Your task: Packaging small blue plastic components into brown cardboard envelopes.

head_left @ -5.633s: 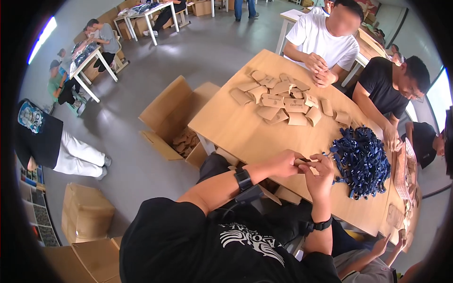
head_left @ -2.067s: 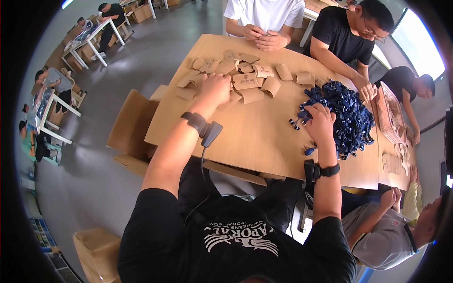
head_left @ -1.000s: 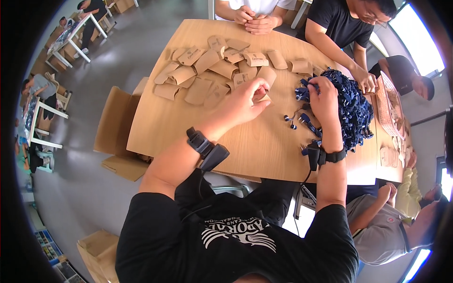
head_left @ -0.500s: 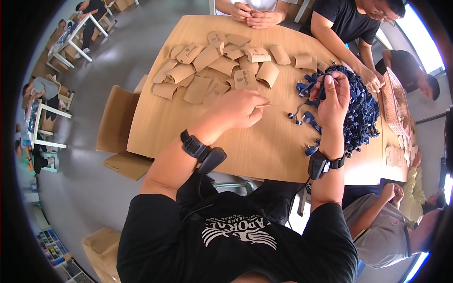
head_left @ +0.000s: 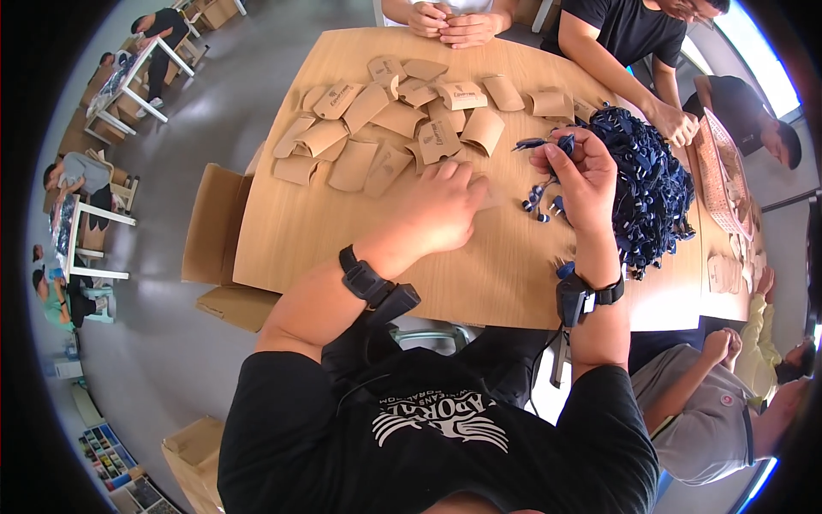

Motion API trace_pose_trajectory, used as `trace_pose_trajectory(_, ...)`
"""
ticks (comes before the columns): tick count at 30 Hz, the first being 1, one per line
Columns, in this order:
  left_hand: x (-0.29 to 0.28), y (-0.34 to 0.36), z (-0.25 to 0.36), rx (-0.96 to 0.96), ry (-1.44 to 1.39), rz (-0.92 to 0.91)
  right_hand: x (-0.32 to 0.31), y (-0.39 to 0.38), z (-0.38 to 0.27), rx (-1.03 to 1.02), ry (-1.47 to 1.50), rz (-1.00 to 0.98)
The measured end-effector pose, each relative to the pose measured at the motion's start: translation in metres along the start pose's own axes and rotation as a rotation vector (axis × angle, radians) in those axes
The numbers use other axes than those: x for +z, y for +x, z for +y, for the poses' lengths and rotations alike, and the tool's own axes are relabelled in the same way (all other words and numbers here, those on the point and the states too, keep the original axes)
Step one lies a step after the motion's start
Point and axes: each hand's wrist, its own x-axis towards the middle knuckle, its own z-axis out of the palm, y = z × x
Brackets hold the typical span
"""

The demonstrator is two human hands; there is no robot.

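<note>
My left hand (head_left: pixel 438 206) is closed over the tabletop, just short of the brown cardboard pillow boxes (head_left: pixel 347 167). A thin flat piece of brown cardboard (head_left: pixel 490 194), partly hidden by the fingers, sticks out from its right side. Pinched between the thumb and fingers of my right hand (head_left: pixel 584 176) is a bundle of dark blue earphones (head_left: pixel 533 145). A few earbuds (head_left: pixel 534 202) lie or hang below that hand; I cannot tell which. Right beside it rises a large heap of dark blue earphones (head_left: pixel 644 184).
A pink basket (head_left: pixel 723 176) stands at the table's right side, near more brown boxes (head_left: pixel 724 274). Co-workers' hands are at the far edge (head_left: pixel 454 26) and beyond the heap (head_left: pixel 676 125). An open carton (head_left: pixel 214 223) stands left of the wooden table (head_left: pixel 360 253).
My right hand has moved slightly left with the earphones, which now point left over the table. My left hand has turned, its knuckles now nearer the boxes.
</note>
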Motion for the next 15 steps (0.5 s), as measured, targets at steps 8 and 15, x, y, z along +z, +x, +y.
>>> trace_pose_trajectory(8,0.005,0.000,0.005,-0.010,0.006,-0.034,-0.002,-0.001,0.004,-0.023,0.060,-0.105)
trace_pose_trajectory(15,0.004,0.005,0.003,-0.083,-0.012,0.044,0.006,0.005,0.001,-0.039,-0.060,-0.102)
